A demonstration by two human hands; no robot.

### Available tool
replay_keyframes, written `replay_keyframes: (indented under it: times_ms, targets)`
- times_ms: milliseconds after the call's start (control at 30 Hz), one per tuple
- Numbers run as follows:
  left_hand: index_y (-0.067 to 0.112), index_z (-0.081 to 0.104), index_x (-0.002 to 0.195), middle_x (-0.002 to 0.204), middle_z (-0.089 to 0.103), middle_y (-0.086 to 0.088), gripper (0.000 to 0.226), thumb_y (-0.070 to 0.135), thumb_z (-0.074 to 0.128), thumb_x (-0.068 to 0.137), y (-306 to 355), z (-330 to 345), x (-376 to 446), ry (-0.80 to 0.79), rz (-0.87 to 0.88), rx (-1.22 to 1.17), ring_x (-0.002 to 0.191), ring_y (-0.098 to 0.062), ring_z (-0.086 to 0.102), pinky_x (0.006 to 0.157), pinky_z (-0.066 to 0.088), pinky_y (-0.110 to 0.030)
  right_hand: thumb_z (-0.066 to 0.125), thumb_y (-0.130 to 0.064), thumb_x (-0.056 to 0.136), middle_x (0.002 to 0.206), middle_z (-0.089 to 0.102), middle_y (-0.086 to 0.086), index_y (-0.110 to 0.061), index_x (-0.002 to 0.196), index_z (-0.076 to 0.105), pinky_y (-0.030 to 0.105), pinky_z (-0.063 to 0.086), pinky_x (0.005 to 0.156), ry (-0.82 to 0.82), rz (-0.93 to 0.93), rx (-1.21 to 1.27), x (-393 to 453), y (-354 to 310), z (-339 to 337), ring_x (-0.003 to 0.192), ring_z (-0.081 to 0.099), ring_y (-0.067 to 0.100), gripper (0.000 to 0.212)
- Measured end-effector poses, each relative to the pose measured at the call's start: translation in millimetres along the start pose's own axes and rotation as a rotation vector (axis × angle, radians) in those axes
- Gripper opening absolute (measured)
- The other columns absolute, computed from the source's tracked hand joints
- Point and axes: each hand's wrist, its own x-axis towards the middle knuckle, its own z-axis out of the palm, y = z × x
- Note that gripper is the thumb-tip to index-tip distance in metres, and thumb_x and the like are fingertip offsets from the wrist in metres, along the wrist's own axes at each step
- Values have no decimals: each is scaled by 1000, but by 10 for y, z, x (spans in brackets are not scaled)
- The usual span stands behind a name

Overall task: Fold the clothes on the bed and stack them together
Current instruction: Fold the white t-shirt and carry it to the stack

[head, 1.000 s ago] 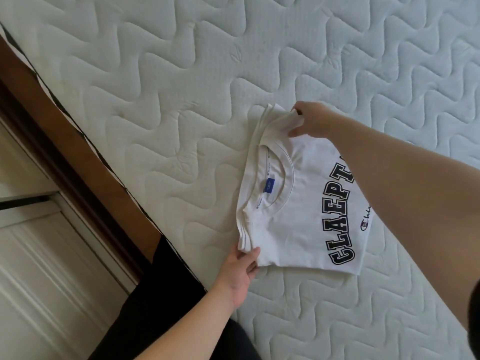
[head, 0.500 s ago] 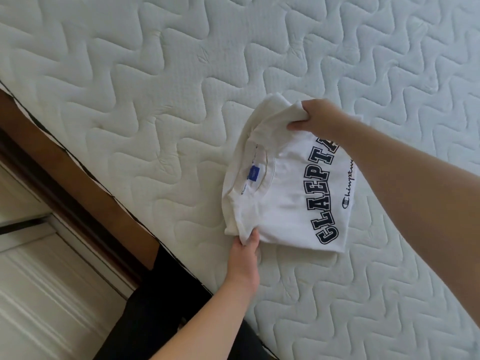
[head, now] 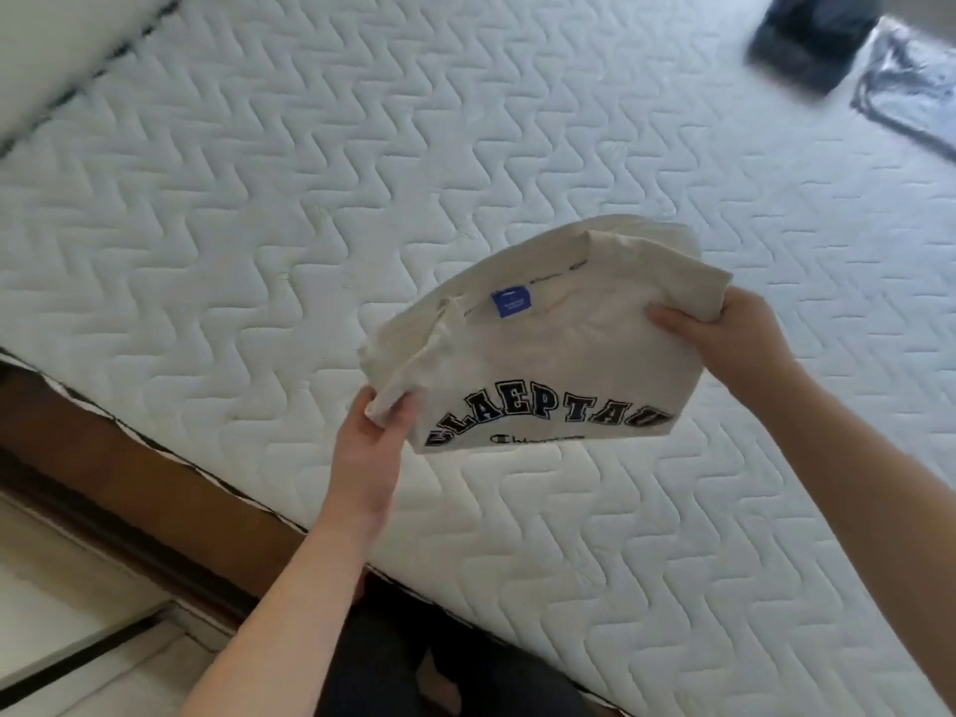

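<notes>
A folded white T-shirt (head: 538, 354) with dark arched lettering and a blue neck label hangs in the air above the white quilted mattress (head: 258, 209). My left hand (head: 375, 437) grips its lower left corner. My right hand (head: 724, 338) grips its right edge, thumb on top. A dark folded garment (head: 812, 33) lies at the far right corner of the bed, next to a light garment with dark trim (head: 910, 90).
The brown wooden bed frame (head: 129, 473) runs along the mattress's near left edge, with pale floor (head: 67, 639) beyond it. My dark trousers (head: 439, 664) show at the bottom.
Both hands have lifted the folded T-shirt off the mattress and turned it. The view has swung to the right, so the garments at the far corner now show.
</notes>
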Motion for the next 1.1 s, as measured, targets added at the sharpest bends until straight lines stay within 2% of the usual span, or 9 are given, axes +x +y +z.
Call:
replay_keyframes:
  times_ms: [100, 200, 300, 467, 533, 767, 867, 967, 1100]
  targets:
    - [20, 66, 98, 95, 67, 1, 4, 22, 66, 95, 613, -13, -11, -65, 144, 145, 90, -14, 60, 84, 45, -37, 81, -25, 78, 76, 73, -20, -27, 84, 71, 14, 52, 63, 83, 23, 161, -545, -69, -344, 71, 67, -6, 12]
    - [26, 67, 92, 83, 66, 11, 9, 33, 66, 88, 1206, 173, -180, -144, 249, 267, 79, -7, 57, 74, 45, -29, 80, -20, 80, 80, 73, -17, -27, 85, 71, 23, 53, 69, 183, 44, 252, -1064, -106, -620, 74, 67, -2, 12]
    - [19, 69, 93, 81, 66, 7, 10, 29, 68, 92, 1604, 426, -446, -234, 302, 340, 74, -7, 56, 70, 45, -27, 77, -22, 82, 81, 73, -18, -22, 93, 72, 20, 51, 68, 267, 76, 330, -1572, -135, -837, 74, 67, -4, 12]
    - [3, 55, 88, 76, 51, -2, 37, 40, 61, 85, 2012, 891, -838, -446, 344, 409, 70, -14, 46, 65, 37, -32, 72, -23, 86, 81, 72, -22, -28, 93, 69, 20, 48, 67, 461, 106, 451, -2319, -163, -1095, 73, 65, -8, 10]
    - [5, 51, 88, 78, 48, -1, 39, 43, 59, 84, 2078, 1049, -910, -534, 356, 435, 73, -13, 45, 66, 37, -32, 71, -24, 87, 85, 73, -19, -30, 95, 68, 22, 49, 69, 565, 132, 498, -2589, -134, -1166, 75, 66, -8, 10]
    - [9, 64, 106, 97, 69, -9, 51, 50, 67, 76, 1973, 1545, -1003, -880, 193, 450, 87, -21, 62, 77, 49, -40, 70, -28, 88, 92, 73, -16, -28, 100, 68, 26, 52, 75, 872, 257, 514, -3412, -37, -1023, 85, 68, 0, 13]
    - [6, 67, 101, 88, 71, -7, 32, 35, 68, 88, 1843, 1688, -1112, -1042, 151, 503, 77, -16, 65, 65, 53, -27, 71, -38, 86, 100, 72, -12, -25, 107, 68, 33, 54, 83, 1004, 357, 489, -3735, 9, -829, 95, 67, 8, 25]
    - [-2, 65, 97, 79, 66, -4, 25, 23, 63, 96, 1739, 1788, -1243, -1138, 164, 559, 69, -14, 61, 58, 50, -23, 69, -40, 87, 99, 71, -15, -33, 98, 68, 33, 53, 84, 1089, 416, 447, -4065, 8, -658, 96, 66, 7, 13]
    - [3, 67, 98, 80, 67, -4, 17, 17, 57, 99, 1616, 1944, -1421, -1239, 187, 628, 67, -11, 60, 55, 50, -18, 70, -37, 87, 99, 72, -15, -34, 97, 69, 30, 54, 84, 1200, 472, 474, -4472, -10, -485, 95, 67, 5, 10]
